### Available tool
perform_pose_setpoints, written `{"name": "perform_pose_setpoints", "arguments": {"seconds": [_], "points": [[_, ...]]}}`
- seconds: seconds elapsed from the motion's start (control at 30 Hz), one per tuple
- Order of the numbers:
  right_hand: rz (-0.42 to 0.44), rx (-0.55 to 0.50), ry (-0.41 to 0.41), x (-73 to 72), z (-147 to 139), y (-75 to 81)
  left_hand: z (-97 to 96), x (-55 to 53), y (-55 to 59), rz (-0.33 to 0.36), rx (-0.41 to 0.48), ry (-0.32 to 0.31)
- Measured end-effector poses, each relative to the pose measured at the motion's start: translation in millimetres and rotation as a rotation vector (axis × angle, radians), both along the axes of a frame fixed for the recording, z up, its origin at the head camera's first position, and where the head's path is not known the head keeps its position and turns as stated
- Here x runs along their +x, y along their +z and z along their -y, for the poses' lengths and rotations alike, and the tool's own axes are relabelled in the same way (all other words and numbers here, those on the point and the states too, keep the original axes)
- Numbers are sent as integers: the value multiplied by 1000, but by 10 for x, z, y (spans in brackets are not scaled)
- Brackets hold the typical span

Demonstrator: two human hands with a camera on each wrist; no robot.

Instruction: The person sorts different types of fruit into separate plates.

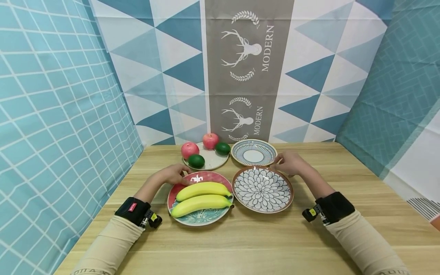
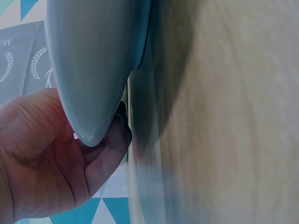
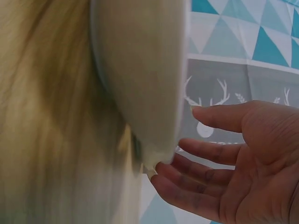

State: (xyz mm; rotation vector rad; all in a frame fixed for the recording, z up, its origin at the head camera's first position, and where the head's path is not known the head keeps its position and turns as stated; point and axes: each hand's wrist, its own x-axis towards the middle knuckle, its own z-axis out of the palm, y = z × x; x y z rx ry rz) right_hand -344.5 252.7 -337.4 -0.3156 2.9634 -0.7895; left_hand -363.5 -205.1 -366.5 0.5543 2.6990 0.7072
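Observation:
Two bananas (image 1: 203,205) lie side by side on a red-and-teal plate (image 1: 215,178) in the head view. My left hand (image 1: 173,174) grips this plate's far left rim; in the left wrist view its fingers (image 2: 110,161) curl under the edge. To the right sits a plate with a black-and-white petal pattern and brown rim (image 1: 262,193). At its far right edge is my right hand (image 1: 292,164). The right wrist view has those fingertips (image 3: 161,170) right at the rim, with the thumb (image 3: 215,116) raised apart from it.
Behind the bananas, a pale plate (image 1: 211,160) carries two red apples (image 1: 190,150) and two dark green fruits (image 1: 196,161). A blue-striped plate (image 1: 254,156) stands beside it, near the back curtain (image 1: 247,76). All rest on a wooden table (image 1: 254,244).

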Motion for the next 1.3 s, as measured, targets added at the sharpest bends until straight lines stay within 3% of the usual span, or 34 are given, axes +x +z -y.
{"name": "perform_pose_setpoints", "arguments": {"seconds": [0.3,0.57,1.3], "points": [[56,1,8,-33,3,-105,-1,-5,3,1,4,-4],[27,50,70,-50,8,-164,-4,-5,9,-5,1,-9],[-15,66,85,-46,30,-201,-2,6,5,-14,-20,8]]}}
